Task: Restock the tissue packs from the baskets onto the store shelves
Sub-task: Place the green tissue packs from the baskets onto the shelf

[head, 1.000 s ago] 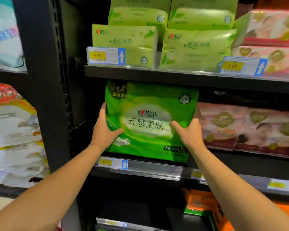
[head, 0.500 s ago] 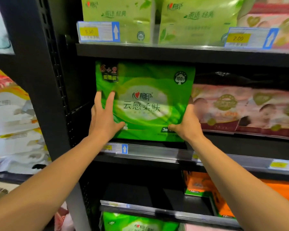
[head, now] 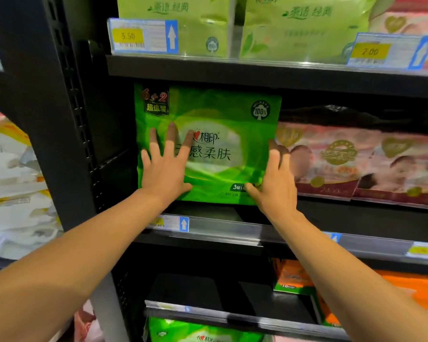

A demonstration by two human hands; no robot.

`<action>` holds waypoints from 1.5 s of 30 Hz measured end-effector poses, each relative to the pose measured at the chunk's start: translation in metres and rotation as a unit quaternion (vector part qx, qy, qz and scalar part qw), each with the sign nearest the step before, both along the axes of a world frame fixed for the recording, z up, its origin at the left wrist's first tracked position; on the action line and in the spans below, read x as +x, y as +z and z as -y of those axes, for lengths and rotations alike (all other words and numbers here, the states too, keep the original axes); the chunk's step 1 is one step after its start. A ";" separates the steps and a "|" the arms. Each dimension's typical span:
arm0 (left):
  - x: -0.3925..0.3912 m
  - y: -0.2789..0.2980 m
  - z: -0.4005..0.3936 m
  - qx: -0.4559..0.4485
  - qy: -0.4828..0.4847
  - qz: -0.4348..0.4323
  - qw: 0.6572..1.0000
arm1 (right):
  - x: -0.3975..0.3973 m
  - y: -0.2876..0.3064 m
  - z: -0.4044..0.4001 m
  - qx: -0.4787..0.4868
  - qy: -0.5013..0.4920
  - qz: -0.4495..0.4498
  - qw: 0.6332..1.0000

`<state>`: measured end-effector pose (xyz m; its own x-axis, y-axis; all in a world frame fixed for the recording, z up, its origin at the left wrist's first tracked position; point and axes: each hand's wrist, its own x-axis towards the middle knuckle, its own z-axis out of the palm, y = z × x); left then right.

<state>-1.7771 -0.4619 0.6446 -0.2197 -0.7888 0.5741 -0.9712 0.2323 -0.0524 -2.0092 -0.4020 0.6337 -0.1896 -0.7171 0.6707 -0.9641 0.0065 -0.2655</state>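
You are pressing the green tissue pack with your left hand and right hand, fingers straight, beside the pink packs.

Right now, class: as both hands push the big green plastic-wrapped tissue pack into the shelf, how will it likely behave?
The big green plastic-wrapped tissue pack probably yields softly: its film creases. The left hand presses it with flat fingers, suggesting it is light. The glossy wrap may slide easily; the right hand steadies its edge.
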 end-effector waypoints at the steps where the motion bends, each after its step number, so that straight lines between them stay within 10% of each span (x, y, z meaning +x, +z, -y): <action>1: -0.001 0.002 0.003 -0.001 -0.003 0.008 1.000 | -0.001 0.000 -0.001 -0.030 -0.002 -0.103 0.994; 6: 0.012 -0.007 0.007 0.020 -0.030 0.046 0.998 | 0.015 0.011 0.013 0.082 0.045 -0.355 0.930; 11: 0.025 -0.014 0.017 0.020 -0.038 0.082 0.996 | 0.016 0.009 0.035 0.170 0.049 -0.312 0.933; 22: 0.009 -0.011 0.057 0.057 -0.045 0.029 0.997 | 0.005 -0.009 0.090 0.041 0.005 -0.364 0.931; 29: 0.015 0.004 0.062 -0.087 -0.036 0.000 0.996 | 0.004 -0.007 0.093 0.037 0.025 -0.355 0.934; 45: 0.010 0.001 0.094 0.007 -0.007 0.066 0.998 | 0.003 0.011 0.100 0.078 -0.022 -0.398 0.914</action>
